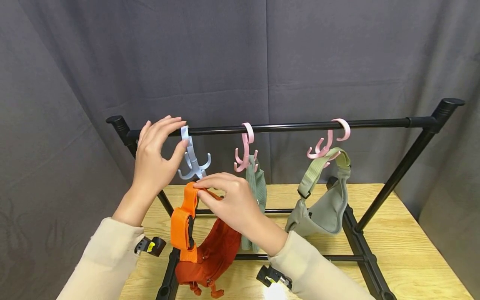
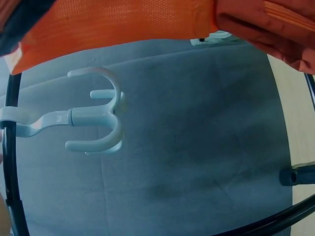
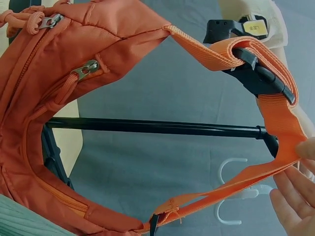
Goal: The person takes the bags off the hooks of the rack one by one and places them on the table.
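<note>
The right hand (image 1: 232, 198) pinches the orange strap (image 1: 180, 228) of a red bag (image 1: 215, 254), hanging near left, below the blue hook (image 1: 192, 156). The left hand (image 1: 154, 160), thumb and fingers apart, is at the hook's top; contact is unclear. The left-wrist camera (image 1: 158, 246) bears a yellow label (image 3: 254, 28), its dark marks illegible.

On the red-orange bag (image 3: 113, 49), 2 metal zipper pulls (image 3: 89, 68) can be seen. Its orange strap (image 3: 280, 123), fitted with a black buckle (image 3: 258, 78), is pinched by the right hand (image 3: 296, 201). Behind it, a black bar (image 3: 147, 126) and a pale hook (image 3: 248, 193) are seen; at lower left, green fabric (image 3: 24, 220).
</note>
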`<control>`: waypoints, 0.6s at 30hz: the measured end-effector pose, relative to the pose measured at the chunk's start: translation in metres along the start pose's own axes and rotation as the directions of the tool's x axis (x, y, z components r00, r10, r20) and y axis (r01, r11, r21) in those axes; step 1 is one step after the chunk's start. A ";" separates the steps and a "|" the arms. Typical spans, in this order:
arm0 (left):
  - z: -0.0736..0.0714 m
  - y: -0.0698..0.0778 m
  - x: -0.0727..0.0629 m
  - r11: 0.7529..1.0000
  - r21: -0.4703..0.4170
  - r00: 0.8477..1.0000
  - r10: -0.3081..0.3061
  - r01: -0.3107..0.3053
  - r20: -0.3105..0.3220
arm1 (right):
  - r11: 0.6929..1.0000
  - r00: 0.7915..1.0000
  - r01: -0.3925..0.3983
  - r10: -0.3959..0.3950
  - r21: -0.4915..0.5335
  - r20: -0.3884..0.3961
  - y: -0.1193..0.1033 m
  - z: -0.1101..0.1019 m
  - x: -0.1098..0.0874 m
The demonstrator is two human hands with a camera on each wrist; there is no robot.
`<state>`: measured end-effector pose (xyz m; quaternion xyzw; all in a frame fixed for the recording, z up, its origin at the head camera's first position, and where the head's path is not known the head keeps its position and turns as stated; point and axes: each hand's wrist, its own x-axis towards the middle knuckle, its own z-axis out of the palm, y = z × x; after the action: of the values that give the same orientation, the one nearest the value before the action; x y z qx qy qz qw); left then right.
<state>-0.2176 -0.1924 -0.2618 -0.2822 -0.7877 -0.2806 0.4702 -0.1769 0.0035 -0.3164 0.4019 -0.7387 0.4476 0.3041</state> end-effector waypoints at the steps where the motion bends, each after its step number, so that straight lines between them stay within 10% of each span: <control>1: 0.000 0.000 -0.001 1.000 -0.003 1.000 0.006 -0.006 -0.014 | 1.000 1.000 0.001 -0.001 0.000 0.001 0.000 0.000 0.000; 18: -0.011 0.012 -0.031 0.997 0.075 1.000 0.019 -0.017 -0.024 | 0.999 0.999 0.041 -0.041 -0.029 -0.010 0.006 0.003 0.000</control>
<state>-0.1902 -0.1981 -0.2835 -0.2680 -0.7893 -0.2501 0.4926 -0.1827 0.0026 -0.3204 0.4102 -0.7352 0.4325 0.3229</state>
